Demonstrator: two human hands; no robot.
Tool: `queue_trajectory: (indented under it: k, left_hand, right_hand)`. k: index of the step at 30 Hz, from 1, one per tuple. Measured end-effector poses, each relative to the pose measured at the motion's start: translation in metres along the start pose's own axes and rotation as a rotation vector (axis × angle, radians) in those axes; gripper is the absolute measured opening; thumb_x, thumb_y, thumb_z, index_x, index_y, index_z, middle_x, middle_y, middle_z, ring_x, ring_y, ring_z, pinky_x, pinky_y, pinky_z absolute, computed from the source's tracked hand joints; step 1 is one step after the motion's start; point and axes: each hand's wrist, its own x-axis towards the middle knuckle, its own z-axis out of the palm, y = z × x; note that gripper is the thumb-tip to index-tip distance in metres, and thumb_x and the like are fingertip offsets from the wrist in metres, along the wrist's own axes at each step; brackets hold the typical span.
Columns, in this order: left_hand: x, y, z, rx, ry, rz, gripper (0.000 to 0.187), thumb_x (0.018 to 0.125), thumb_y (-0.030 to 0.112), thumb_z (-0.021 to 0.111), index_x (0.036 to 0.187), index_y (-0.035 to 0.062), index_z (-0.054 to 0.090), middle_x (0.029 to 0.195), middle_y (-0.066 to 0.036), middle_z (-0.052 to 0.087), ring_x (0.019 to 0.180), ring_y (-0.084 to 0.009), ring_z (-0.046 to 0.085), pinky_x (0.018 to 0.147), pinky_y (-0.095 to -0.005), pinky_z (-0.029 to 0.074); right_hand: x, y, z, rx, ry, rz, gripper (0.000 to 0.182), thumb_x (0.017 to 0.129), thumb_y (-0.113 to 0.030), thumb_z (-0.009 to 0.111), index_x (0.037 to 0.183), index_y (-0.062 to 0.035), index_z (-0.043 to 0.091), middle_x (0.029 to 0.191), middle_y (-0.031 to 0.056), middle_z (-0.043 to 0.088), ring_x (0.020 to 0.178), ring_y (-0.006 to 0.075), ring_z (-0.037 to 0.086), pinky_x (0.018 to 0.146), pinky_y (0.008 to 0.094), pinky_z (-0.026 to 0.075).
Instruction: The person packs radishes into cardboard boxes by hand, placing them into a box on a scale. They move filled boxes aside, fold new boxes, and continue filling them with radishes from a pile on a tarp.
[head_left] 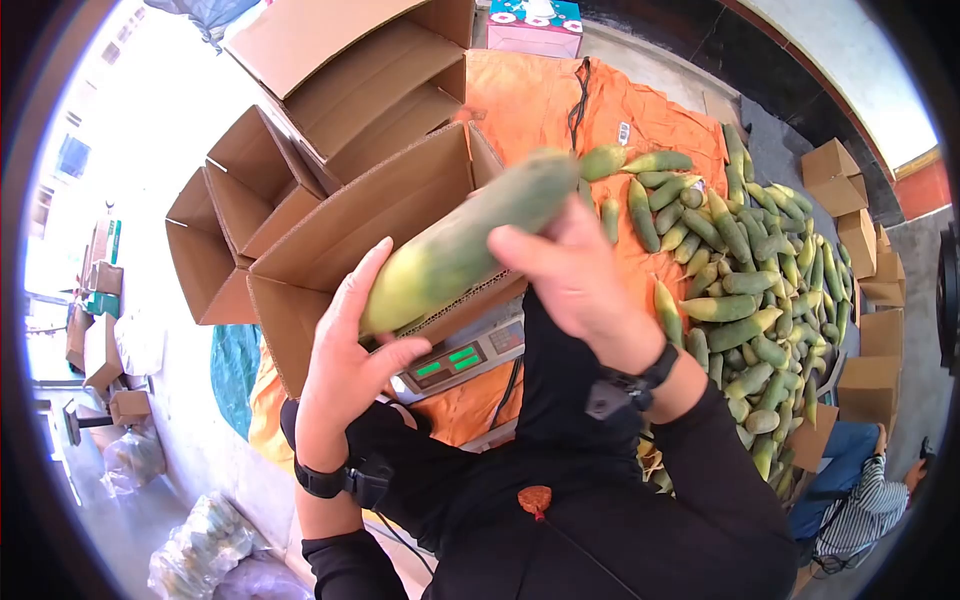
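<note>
A large green radish [455, 255], pale yellow-green at one end and darker green at the other, is held tilted between my two hands. My left hand [350, 345] grips its lower, paler end with the thumb in front. Around the upper, darker end, my right hand [565, 265] is closed, slightly blurred. Directly beneath the radish stands an open cardboard box [335, 245], its inside partly hidden by the radish and hands. A digital scale [455, 365] with lit green digits sits by the box's near side, between my legs.
A big heap of green radishes [750, 300] lies on the right over an orange cloth [530, 100]. More open cardboard boxes [250, 185] stand left and behind. A person in a striped top [865, 510] is at lower right. Filled plastic bags [205, 545] lie lower left.
</note>
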Motion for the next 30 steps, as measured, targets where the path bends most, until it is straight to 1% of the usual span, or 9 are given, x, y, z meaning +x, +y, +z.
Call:
queue_trajectory:
  k: [3,8,10,13,14,17,18,27,30]
  left_hand:
    - [-0.005,-0.024,-0.012,-0.062,0.012,-0.097,0.069,0.074,0.000,0.071,0.138,0.0026,0.045,0.120,-0.008,0.058,0.107,-0.0155,0.054,0.095,-0.0286,0.043]
    - [-0.012,-0.048,-0.039,-0.106,0.039,-0.271,0.058,0.078,0.002,0.065,0.134,0.0010,0.048,0.119,-0.010,0.060,0.107,-0.0177,0.057,0.095,-0.0301,0.043]
    - [-0.006,-0.058,-0.044,0.395,0.012,-0.396,0.057,0.078,0.006,0.065,0.133,0.0035,0.048,0.121,-0.015,0.060,0.107,-0.0235,0.058,0.094,-0.0327,0.044]
    - [0.000,-0.088,-0.044,0.655,-0.063,-0.401,0.057,0.078,0.009,0.066,0.132,0.0058,0.049,0.120,-0.019,0.060,0.106,-0.0286,0.059,0.092,-0.0349,0.045]
    - [0.001,-0.096,-0.044,0.693,-0.090,-0.373,0.055,0.080,0.009,0.065,0.133,0.0063,0.049,0.119,-0.019,0.060,0.104,-0.0289,0.059,0.090,-0.0363,0.046]
    - [0.005,-0.111,-0.043,0.490,-0.126,-0.462,0.052,0.083,0.007,0.062,0.134,0.0066,0.050,0.119,-0.019,0.061,0.106,-0.0284,0.059,0.090,-0.0371,0.046]
    - [0.013,-0.093,-0.037,0.368,-0.124,-0.674,0.049,0.086,0.005,0.058,0.134,0.0070,0.051,0.120,-0.019,0.061,0.110,-0.0282,0.058,0.093,-0.0371,0.045]
    - [-0.010,-0.086,-0.044,0.426,0.061,-0.490,0.039,0.091,0.006,0.055,0.129,0.0057,0.056,0.112,-0.012,0.064,0.090,-0.0136,0.060,0.077,-0.0253,0.048]
    - [-0.020,-0.067,-0.020,0.440,0.197,-0.453,0.036,0.091,0.005,0.055,0.127,0.0046,0.057,0.104,-0.009,0.065,0.081,-0.0104,0.058,0.070,-0.0216,0.047]
  right_hand:
    - [0.007,0.017,0.004,-0.070,-0.070,0.195,0.048,0.089,-0.010,0.065,0.129,-0.0038,0.039,0.112,0.0044,0.053,0.104,0.0128,0.054,0.083,0.0269,0.049]
    - [-0.001,0.013,-0.048,-0.542,0.061,-0.238,0.028,0.087,-0.004,0.062,0.114,-0.0009,0.059,0.116,0.0083,0.056,0.103,0.0137,0.056,0.078,0.0240,0.049]
    - [-0.014,0.016,-0.084,-0.525,0.177,-0.168,0.022,0.088,-0.005,0.062,0.109,-0.0023,0.062,0.103,0.0046,0.062,0.093,0.0123,0.059,0.076,0.0236,0.048]
    - [-0.044,0.027,-0.143,-0.668,0.400,-0.089,0.017,0.088,-0.006,0.061,0.104,-0.0020,0.064,0.094,0.0028,0.065,0.085,0.0115,0.060,0.075,0.0254,0.048]
    - [-0.057,0.039,-0.173,-0.865,0.440,-0.048,0.018,0.090,-0.007,0.060,0.107,-0.0023,0.063,0.098,0.0020,0.066,0.091,0.0094,0.061,0.079,0.0259,0.049]
    - [-0.115,0.082,-0.251,-1.218,0.511,0.256,0.020,0.085,-0.010,0.061,0.101,0.0008,0.065,0.094,0.0158,0.067,0.090,0.0275,0.065,0.080,0.0351,0.050]
    - [-0.139,0.094,-0.271,-1.293,0.513,0.403,0.021,0.084,-0.011,0.061,0.101,0.0010,0.065,0.094,0.0185,0.067,0.093,0.0308,0.065,0.081,0.0372,0.050]
    - [-0.305,0.121,-0.393,-1.610,1.016,0.816,0.023,0.078,-0.012,0.062,0.100,-0.0057,0.064,0.102,0.0234,0.062,0.098,0.0407,0.060,0.088,0.0456,0.049]
    - [-0.322,0.106,-0.427,-1.676,1.114,0.956,0.045,0.073,-0.013,0.068,0.116,-0.0059,0.057,0.115,0.0214,0.057,0.109,0.0404,0.054,0.094,0.0463,0.045]
